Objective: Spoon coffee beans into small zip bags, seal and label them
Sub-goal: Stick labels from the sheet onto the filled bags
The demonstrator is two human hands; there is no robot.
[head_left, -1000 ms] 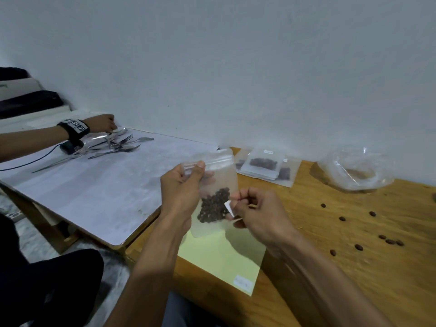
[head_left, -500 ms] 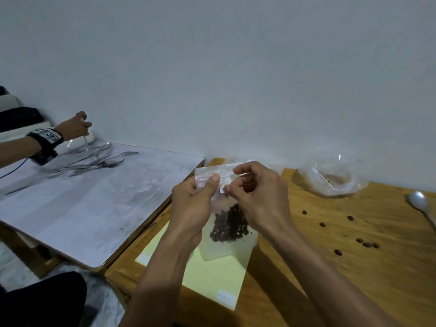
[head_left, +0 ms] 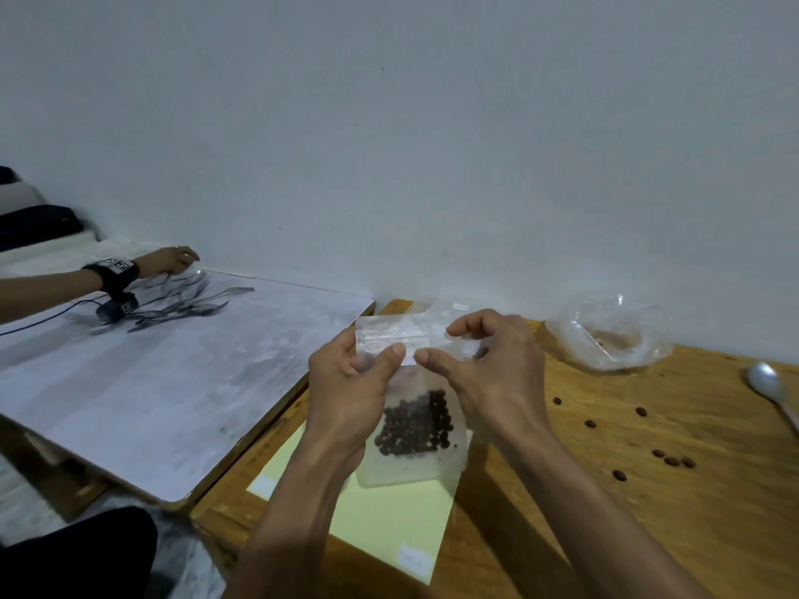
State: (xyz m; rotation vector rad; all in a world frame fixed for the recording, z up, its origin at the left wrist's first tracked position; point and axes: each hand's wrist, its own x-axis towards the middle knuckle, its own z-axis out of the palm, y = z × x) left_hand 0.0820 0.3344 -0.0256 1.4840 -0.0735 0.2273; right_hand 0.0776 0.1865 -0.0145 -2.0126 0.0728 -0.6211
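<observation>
A small clear zip bag [head_left: 417, 464] with dark coffee beans [head_left: 415, 425] in its lower half hangs upright above the wooden table. My left hand [head_left: 346, 391] pinches its top left, thumb on the front. My right hand [head_left: 488, 365] pinches the top right, thumb pressing a small white label [head_left: 410, 357] against the bag just below the zip strip. A pale yellow label sheet [head_left: 389, 512] lies on the table under the bag.
Loose beans [head_left: 670, 461] are scattered on the wooden table [head_left: 648, 512]. A metal spoon [head_left: 765, 382] lies at the right edge, a crumpled clear plastic bag [head_left: 609, 335] near the wall. Another person's hand [head_left: 166, 261] works over cutlery [head_left: 186, 304] on the white board [head_left: 151, 382] to the left.
My right hand rose from beside the beans to the bag's top and now presses the white label there. The view shifted right, bringing the spoon in. The other person's hand moved over the cutlery.
</observation>
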